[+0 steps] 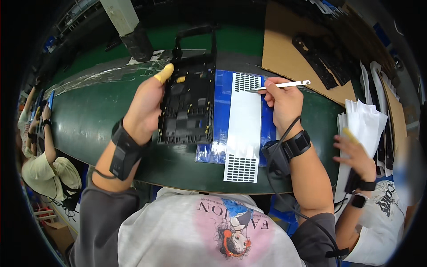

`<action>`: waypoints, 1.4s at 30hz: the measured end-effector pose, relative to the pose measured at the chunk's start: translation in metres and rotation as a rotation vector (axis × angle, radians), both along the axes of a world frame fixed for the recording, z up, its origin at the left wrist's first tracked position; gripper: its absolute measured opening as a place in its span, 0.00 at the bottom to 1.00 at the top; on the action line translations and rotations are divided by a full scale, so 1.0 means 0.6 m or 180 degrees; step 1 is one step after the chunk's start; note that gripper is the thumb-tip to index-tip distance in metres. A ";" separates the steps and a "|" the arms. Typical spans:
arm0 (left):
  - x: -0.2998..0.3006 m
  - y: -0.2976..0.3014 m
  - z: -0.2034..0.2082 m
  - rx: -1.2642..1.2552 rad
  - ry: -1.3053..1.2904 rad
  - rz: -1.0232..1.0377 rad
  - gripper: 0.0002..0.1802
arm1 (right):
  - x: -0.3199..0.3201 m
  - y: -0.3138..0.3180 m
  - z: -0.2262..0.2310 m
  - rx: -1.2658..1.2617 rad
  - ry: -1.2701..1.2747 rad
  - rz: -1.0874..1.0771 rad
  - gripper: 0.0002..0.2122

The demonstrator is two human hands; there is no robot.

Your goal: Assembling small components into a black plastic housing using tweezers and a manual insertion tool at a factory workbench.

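Observation:
My left hand, with a yellow finger cot on its thumb, grips a black moulded plastic frame by its left side. The frame is held up above the table, its ribbed face with small brass-coloured spots showing. In my right hand is a pair of tweezers, their tip over the upper end of a white sticker sheet. Small black rectangular stickers fill both ends of that sheet, and its middle is bare white. Beneath the sheet lies a blue plastic-covered pad. Whether the tweezers hold a sticker is too small to tell.
A green table runs across the view. Cardboard at the back right bears another black plastic part. White paper sheets stand at right, by a co-worker's hand. Another person sits far left. A post rises behind.

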State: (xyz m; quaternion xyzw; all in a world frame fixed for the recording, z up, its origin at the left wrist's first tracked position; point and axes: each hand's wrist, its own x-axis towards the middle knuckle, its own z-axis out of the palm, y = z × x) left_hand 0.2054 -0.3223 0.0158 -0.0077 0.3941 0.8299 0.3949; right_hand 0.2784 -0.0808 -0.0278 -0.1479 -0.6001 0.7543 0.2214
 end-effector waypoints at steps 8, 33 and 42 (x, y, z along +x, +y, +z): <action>0.041 -0.012 0.016 -0.0042 0.0886 0.0299 0.17 | -0.003 0.001 -0.002 -0.0094 -0.0080 -0.0130 0.04; 0.084 0.045 -0.015 0.0795 0.0559 0.0310 0.19 | 0.087 -0.113 0.063 -0.0279 0.0113 0.0693 0.08; 0.081 0.041 -0.021 0.0732 0.0713 0.0180 0.23 | 0.082 -0.118 0.060 -0.0314 0.0169 0.0761 0.07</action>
